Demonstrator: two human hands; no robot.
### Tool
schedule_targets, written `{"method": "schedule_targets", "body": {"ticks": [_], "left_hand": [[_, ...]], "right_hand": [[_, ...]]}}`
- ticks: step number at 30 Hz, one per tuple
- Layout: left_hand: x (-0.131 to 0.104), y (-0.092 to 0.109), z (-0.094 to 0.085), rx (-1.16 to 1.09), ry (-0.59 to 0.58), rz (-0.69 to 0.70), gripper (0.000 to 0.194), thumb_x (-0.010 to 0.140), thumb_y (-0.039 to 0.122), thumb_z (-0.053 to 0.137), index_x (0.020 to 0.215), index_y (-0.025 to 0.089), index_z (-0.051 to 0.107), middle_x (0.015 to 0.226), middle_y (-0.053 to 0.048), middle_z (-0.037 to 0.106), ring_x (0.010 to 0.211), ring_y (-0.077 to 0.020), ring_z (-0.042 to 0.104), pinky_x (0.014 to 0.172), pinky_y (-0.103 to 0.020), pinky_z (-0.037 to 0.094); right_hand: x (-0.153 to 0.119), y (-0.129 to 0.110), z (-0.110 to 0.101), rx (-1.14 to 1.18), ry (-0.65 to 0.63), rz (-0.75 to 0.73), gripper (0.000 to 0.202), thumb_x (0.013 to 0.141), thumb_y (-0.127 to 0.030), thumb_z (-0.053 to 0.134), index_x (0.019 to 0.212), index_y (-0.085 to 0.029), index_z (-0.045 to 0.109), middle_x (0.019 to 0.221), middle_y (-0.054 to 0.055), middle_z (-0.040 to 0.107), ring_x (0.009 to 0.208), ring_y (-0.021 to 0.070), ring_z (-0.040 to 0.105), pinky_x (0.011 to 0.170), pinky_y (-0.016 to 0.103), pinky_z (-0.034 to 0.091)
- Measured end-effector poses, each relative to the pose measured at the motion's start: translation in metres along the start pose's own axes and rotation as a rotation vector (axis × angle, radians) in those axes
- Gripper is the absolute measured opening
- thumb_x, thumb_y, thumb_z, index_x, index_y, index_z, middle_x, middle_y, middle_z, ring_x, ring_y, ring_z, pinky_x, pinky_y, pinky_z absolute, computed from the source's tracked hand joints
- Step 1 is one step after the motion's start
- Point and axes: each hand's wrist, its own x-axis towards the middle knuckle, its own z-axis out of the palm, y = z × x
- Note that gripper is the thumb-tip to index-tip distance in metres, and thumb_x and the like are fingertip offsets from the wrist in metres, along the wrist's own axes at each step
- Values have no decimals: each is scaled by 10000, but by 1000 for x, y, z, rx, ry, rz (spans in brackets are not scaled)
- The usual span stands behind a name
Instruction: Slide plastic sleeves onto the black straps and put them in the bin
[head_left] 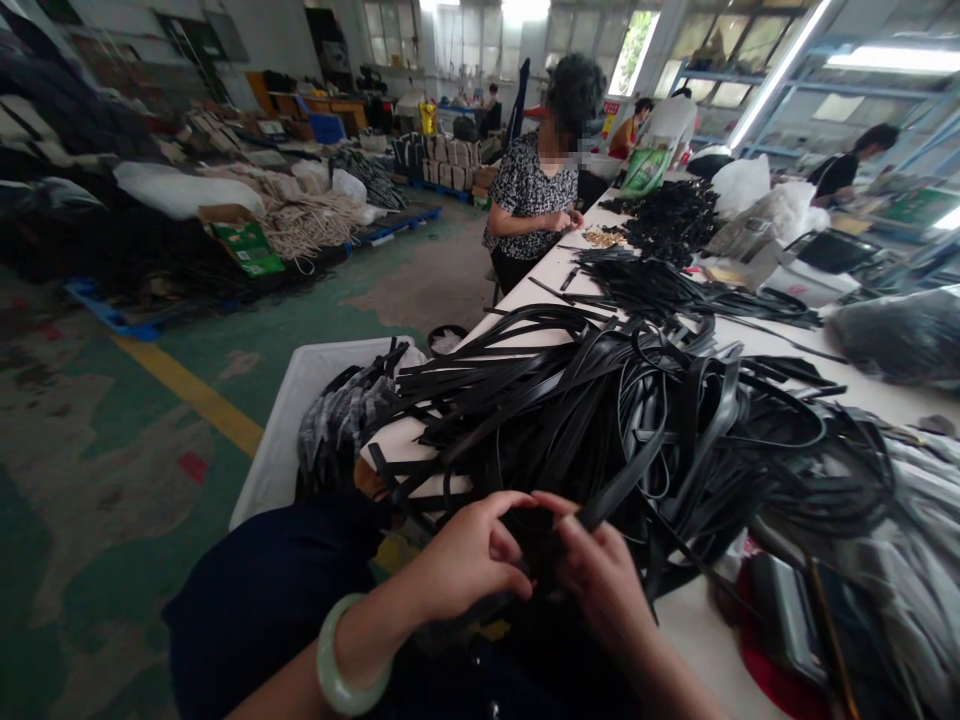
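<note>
My right hand [600, 565] is closed around a black strap [626, 485], which runs up and away into the heap on the table. My left hand [480, 550], with a pale green bangle on its wrist, has its fingers curled. One of its fingertips meets the fingertips of my right hand. Whatever lies in the left fingers is lost against the dark background. Just beyond both hands, a large tangled pile of black straps [555, 400] spreads over the white table [697, 620] and hangs over its near edge.
A white plastic bin [281, 430] with dark strips stands left of the table. Across the table edge a person [532, 190] handles small pieces. Further along lie more black straps [667, 220]. At right are a phone-like object [787, 615] and a dark plastic bag [900, 335].
</note>
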Motion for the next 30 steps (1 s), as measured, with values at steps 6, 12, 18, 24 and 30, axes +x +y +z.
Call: {"method": "schedule_targets", "body": {"ticks": [6, 12, 18, 24, 30], "left_hand": [[1, 2, 1, 34, -1, 25, 817, 574, 106, 807, 1327, 204, 506, 725, 25, 667, 700, -176, 656, 640, -250, 476], [0, 1, 1, 66, -141, -32, 865, 546, 119, 834, 1339, 218, 504, 741, 7, 700, 705, -192, 666, 609, -238, 460], [0, 6, 7, 23, -115, 43, 745, 600, 102, 788, 1294, 218, 546, 791, 2, 684, 695, -175, 660, 615, -245, 479], [0, 8, 4, 17, -105, 43, 877, 517, 105, 845, 1319, 230, 512, 999, -48, 659, 692, -155, 661, 589, -236, 496], [1, 16, 5, 50, -20, 101, 870, 484, 126, 877, 1281, 236, 547, 1223, -103, 539, 779, -167, 661, 650, -283, 525]], "right_hand": [[-5, -5, -5, -187, -17, -102, 289, 822, -460, 688, 958, -214, 758, 672, 7, 588, 575, 120, 515, 575, 234, 453], [-8, -14, -17, -91, 212, -155, 415, 885, -557, 547, 998, -212, 748, 590, -2, 555, 458, 106, 433, 419, 209, 347], [-13, -4, -11, -412, -154, -234, 273, 843, -441, 668, 982, -233, 774, 902, 74, 698, 807, 206, 617, 770, 317, 490], [-12, -6, -14, -324, -2, -207, 314, 898, -461, 587, 1006, -228, 768, 634, 28, 628, 569, 157, 550, 566, 266, 455], [-16, 0, 3, -547, -248, -241, 267, 896, -405, 603, 823, -207, 766, 817, 63, 717, 797, 225, 659, 748, 311, 502]]}}
